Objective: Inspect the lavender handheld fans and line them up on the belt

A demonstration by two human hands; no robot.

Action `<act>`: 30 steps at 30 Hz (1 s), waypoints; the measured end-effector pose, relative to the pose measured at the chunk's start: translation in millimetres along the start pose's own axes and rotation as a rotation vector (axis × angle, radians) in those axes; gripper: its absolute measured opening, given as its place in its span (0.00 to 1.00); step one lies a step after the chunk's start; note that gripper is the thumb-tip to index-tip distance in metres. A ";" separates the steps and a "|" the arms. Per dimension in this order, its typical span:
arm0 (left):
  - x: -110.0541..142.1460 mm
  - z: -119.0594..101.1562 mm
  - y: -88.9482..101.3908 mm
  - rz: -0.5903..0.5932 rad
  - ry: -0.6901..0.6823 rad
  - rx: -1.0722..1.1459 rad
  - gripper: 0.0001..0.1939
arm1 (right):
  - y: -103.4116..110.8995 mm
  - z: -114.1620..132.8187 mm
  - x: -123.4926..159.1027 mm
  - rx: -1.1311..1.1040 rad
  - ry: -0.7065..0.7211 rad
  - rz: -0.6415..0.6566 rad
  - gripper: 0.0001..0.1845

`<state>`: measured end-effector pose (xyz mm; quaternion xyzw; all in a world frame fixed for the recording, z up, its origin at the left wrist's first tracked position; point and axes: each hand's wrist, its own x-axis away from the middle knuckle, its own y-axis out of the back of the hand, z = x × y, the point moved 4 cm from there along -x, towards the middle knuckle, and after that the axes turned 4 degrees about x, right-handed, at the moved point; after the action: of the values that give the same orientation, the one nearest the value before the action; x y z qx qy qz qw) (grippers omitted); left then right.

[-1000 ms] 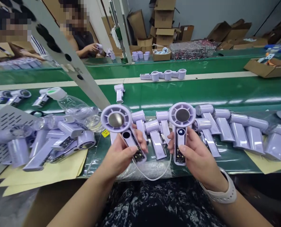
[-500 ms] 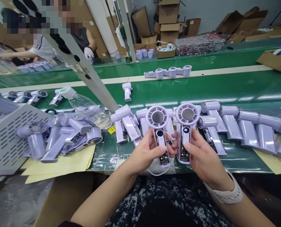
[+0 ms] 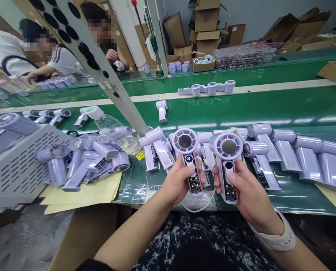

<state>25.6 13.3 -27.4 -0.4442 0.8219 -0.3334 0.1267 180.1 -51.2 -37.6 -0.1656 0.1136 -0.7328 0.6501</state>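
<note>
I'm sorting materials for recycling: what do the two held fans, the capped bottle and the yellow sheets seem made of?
Handheld fan showing 20 and handheld fan with dark display: both probably plastic, soft sheen, judging by their smooth, moulded-looking lilac shells.
Capped bottle: likely clear plastic, glossy; its body is see-through with highlights.
Yellow sheets: matte, flat and thin, so paper or thin card; I can't tell which.

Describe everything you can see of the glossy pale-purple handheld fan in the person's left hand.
The glossy, plastic-looking pale-purple handheld fan has a round, spoked head with a grey disc at its centre. On its handle, a dark round display is lit, reading 20; lower down, a circuit board lies exposed. It is held head up, front toward the camera, leaning slightly, at the bench's near edge. The left hand grips the handle, thumb across its front.
</note>
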 end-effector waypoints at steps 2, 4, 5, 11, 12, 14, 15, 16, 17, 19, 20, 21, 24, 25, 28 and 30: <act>0.8 -0.1 1.2 0.010 0.001 0.015 0.21 | 0.5 -2.2 1.9 0.016 0.005 0.025 0.14; 3.0 -0.7 -1.1 0.085 -0.001 -0.012 0.21 | -1.2 -2.0 4.2 0.003 -0.013 0.083 0.15; 4.1 -1.3 -2.4 0.117 -0.007 -0.040 0.21 | -2.2 -0.6 4.8 -0.006 -0.016 0.100 0.15; 4.5 -5.9 -7.4 0.118 -0.004 -0.183 0.17 | -6.5 6.4 -0.8 -0.040 -0.035 0.027 0.16; 4.3 -6.5 -8.7 0.123 0.002 -0.185 0.17 | -7.5 6.1 -1.7 -0.052 -0.047 0.028 0.18; 4.3 -7.1 -10.7 0.132 0.010 -0.175 0.16 | -9.0 5.5 -2.4 -0.078 -0.054 0.031 0.20; 4.4 -7.0 -11.2 0.133 0.014 -0.167 0.16 | -9.7 5.4 -2.3 -0.091 -0.056 0.030 0.21; 4.5 -6.6 -11.4 0.133 0.018 -0.162 0.16 | -10.3 5.4 -1.9 -0.101 -0.060 0.029 0.22; 4.8 -6.0 -11.1 0.127 0.021 -0.159 0.16 | -11.0 5.5 -1.5 -0.105 -0.068 0.028 0.23; 5.5 -4.9 -9.0 0.097 0.020 -0.156 0.17 | -12.5 6.7 -0.6 -0.089 -0.082 0.035 0.23; 6.0 -4.5 -7.3 0.077 0.018 -0.156 0.17 | -13.1 7.8 -0.3 -0.071 -0.082 0.040 0.21; 6.7 -4.2 -5.7 0.060 0.018 -0.155 0.18 | -13.5 9.1 -0.2 -0.055 -0.080 0.048 0.20; 8.8 -4.5 -2.7 0.059 0.021 -0.153 0.17 | -12.5 12.2 -0.6 -0.032 -0.066 0.083 0.16; 9.3 -5.0 -2.2 0.065 0.017 -0.157 0.17 | -11.4 12.5 -1.1 -0.028 -0.055 0.088 0.16; 9.0 -6.8 -0.4 0.015 -0.019 -0.180 0.18 | -8.3 10.8 -2.2 -0.017 -0.023 0.066 0.16; 7.7 -5.1 -0.3 -0.020 -0.022 -0.158 0.22 | -10.8 7.4 -1.2 -0.032 -0.006 0.045 0.20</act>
<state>18.9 9.1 -22.7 -0.4646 0.8397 -0.2640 0.0970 173.2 -48.3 -26.8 -0.1756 0.1269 -0.7155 0.6642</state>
